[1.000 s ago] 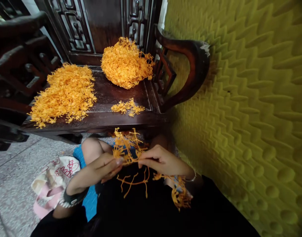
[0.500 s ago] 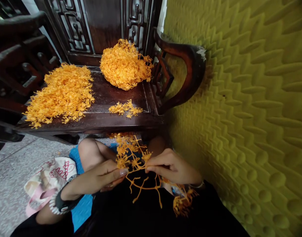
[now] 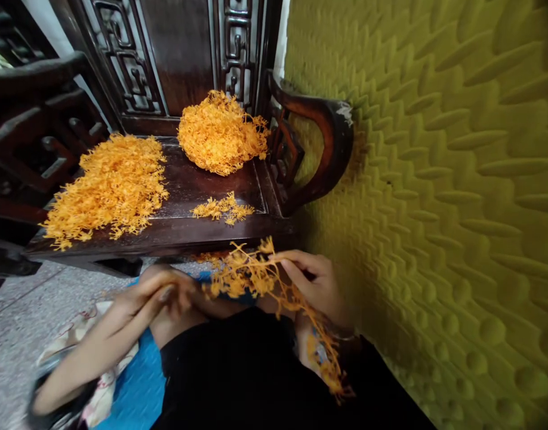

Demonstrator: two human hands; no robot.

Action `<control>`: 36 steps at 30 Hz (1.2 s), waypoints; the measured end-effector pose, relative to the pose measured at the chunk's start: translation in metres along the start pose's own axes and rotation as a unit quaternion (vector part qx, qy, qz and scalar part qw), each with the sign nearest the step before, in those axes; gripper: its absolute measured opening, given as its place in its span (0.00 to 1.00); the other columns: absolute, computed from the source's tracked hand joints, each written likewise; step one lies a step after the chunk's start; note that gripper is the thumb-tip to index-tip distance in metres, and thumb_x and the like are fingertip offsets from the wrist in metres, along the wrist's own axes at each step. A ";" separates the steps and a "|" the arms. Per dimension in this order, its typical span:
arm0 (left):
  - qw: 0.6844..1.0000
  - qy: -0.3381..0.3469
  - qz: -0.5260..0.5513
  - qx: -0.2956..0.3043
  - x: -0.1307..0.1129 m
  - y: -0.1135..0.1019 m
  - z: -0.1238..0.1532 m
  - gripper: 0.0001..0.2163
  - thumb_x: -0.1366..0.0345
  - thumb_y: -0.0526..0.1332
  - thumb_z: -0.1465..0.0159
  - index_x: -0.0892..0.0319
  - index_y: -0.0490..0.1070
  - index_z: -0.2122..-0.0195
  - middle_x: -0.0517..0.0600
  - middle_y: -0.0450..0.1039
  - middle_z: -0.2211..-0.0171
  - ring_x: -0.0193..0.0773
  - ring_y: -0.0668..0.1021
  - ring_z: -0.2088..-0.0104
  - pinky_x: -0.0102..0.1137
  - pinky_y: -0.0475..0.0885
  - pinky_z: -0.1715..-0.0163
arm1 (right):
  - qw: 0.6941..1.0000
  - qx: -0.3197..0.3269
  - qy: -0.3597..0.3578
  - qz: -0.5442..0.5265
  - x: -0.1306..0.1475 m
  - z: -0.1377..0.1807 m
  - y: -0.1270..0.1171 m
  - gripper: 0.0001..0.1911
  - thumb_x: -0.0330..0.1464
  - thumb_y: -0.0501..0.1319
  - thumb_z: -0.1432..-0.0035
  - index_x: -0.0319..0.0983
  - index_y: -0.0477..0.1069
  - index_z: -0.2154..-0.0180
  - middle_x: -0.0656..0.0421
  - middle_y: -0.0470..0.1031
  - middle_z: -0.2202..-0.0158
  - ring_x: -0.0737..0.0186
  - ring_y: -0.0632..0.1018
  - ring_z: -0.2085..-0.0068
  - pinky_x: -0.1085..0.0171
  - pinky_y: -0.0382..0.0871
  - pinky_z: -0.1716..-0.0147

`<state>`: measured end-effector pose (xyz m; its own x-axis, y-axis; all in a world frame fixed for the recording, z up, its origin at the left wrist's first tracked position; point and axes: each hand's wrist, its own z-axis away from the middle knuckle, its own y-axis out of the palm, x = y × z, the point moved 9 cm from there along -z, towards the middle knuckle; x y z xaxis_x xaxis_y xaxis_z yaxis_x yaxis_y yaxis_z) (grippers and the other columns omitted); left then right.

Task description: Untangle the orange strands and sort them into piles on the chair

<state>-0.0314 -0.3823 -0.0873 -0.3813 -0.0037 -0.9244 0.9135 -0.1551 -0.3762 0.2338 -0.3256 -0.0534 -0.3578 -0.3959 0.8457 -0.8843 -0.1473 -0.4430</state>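
Note:
My right hand [image 3: 316,285] is closed on a tangled orange plastic sprue [image 3: 251,275], which I hold above my lap just in front of the dark wooden bench [image 3: 193,224]. More orange strands [image 3: 325,358] trail down past my right wrist. My left hand [image 3: 155,292] is blurred by motion, a little left of the sprue, its fingers curled; what it grips, if anything, does not show. On the bench lie a wide flat heap of orange pieces [image 3: 108,185] at the left, a rounded pile [image 3: 220,134] at the back, and a small cluster [image 3: 222,209] near the front edge.
A yellow padded wall [image 3: 435,209] with raised bumps closes off the right side. The bench's curved armrest [image 3: 323,137] stands beside it. A printed cloth bag [image 3: 99,358] and blue fabric [image 3: 139,382] lie on the speckled floor [image 3: 14,322] at the left.
My left hand has pulled away leftward from the sprue and blurs with motion. My right hand has lifted the sprue up toward the bench. The view has tilted slightly.

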 end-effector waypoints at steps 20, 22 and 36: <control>0.988 0.073 0.059 -0.123 0.005 0.060 -0.043 0.13 0.55 0.56 0.34 0.59 0.73 0.66 0.49 0.76 0.68 0.38 0.75 0.65 0.29 0.69 0.60 | 0.966 -0.108 -0.020 -0.234 -0.034 -0.010 0.054 0.12 0.41 0.62 0.43 0.41 0.71 0.61 0.54 0.71 0.56 0.58 0.74 0.54 0.56 0.72 0.53; 0.993 0.100 0.033 -0.048 -0.002 0.068 -0.043 0.14 0.56 0.54 0.33 0.59 0.74 0.66 0.48 0.75 0.70 0.37 0.74 0.68 0.29 0.69 0.63 | 0.938 0.056 0.030 -0.340 -0.036 -0.019 0.082 0.21 0.46 0.64 0.46 0.41 0.70 0.56 0.54 0.72 0.57 0.59 0.76 0.55 0.59 0.73 0.55; 0.975 0.154 -0.142 0.075 -0.001 0.076 -0.026 0.17 0.58 0.53 0.33 0.59 0.71 0.76 0.46 0.68 0.82 0.33 0.70 0.79 0.27 0.66 0.74 | 0.894 0.300 0.070 -0.325 -0.012 -0.011 0.132 0.08 0.35 0.67 0.47 0.36 0.74 0.68 0.61 0.70 0.68 0.68 0.71 0.66 0.67 0.66 0.64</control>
<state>0.0422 -0.3680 -0.1171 -0.5335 0.3542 -0.7681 0.7375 -0.2499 -0.6274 0.1179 -0.3303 -0.1190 0.1018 0.0621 0.9929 -0.6143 -0.7811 0.1118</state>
